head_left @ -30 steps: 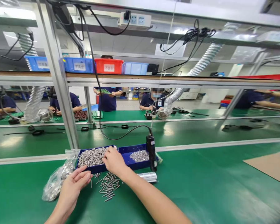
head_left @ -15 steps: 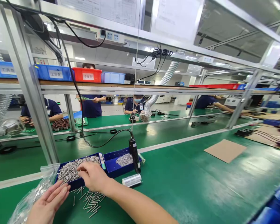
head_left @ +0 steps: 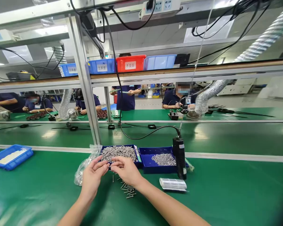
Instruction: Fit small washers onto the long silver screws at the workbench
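Note:
My left hand [head_left: 92, 174] and my right hand [head_left: 126, 170] are close together at the front edge of a blue bin of long screws [head_left: 119, 153]. The thumb and fingers of each hand are pinched, their tips nearly meeting. Anything between them is too small to make out. Loose screws [head_left: 128, 189] lie on the green mat below my right hand. A clear plastic bag [head_left: 81, 171] rests beside my left hand. To the right, a second blue bin [head_left: 143, 161] contains small shiny metal parts [head_left: 163, 159].
A black electric screwdriver [head_left: 179, 157] hangs upright by the second bin. Near it lies a silvery roll [head_left: 173, 184]. A blue tray [head_left: 13, 157] sits far left. A metal post [head_left: 85, 81] rises behind the screws, and several people work across the bench.
The view has turned left. My right hand has come back from over the screws to the bin's front edge, and both hands' fingertips are now close together.

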Motion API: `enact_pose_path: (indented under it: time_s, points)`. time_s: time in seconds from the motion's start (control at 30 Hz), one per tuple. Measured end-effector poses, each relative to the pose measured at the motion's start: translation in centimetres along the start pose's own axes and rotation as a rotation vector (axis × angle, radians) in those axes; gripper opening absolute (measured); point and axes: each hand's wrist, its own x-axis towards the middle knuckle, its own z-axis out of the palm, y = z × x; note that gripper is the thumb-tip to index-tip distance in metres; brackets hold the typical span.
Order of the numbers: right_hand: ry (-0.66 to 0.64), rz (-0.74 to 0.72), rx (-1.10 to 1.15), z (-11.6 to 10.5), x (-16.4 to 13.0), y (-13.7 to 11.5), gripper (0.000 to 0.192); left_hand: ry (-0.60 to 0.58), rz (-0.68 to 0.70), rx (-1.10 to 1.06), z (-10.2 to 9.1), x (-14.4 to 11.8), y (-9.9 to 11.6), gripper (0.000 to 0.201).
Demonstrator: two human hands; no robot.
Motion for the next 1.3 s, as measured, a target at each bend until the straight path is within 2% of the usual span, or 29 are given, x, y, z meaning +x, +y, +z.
enact_pose_path:
  time_s: [0.13,0.3,0.8,0.93,1.0,1.13,1.2,1.3]
  points:
    - [0.048,0.011,-0.012,0.6,-0.3,0.3,0.035,-0.032,0.1,0.11,-0.2,-0.2,-0.3,0.07]
    - [0.088,0.031,0.006,1.0,-0.5,0.2,0.032,-0.053,0.245,0.234,-0.1,-0.5,-0.7,0.059]
    - [0.127,0.022,0.072,1.5,-0.8,-0.8,0.031,-0.058,0.305,0.241,-0.1,-0.6,-0.4,0.054]
    - [0.153,0.029,0.114,1.7,-0.8,-0.5,0.031,-0.094,0.389,0.301,-0.3,-0.6,-0.9,0.047]
    - [0.163,0.046,0.173,1.7,-0.7,-0.3,0.035,-0.131,0.506,0.402,-0.5,-0.6,-1.0,0.043]
    - [0.154,0.144,0.361,1.6,-0.2,0.1,0.057,-0.201,0.78,0.625,-0.9,-0.7,-0.9,0.044]
    - [0.133,0.19,0.437,1.6,0.0,0.3,0.066,-0.2,0.802,0.638,-0.7,-0.8,-0.7,0.046]
    - [0.083,0.221,0.491,1.5,0.1,0.5,0.073,-0.173,0.728,0.604,-0.3,-1.1,-0.2,0.046]
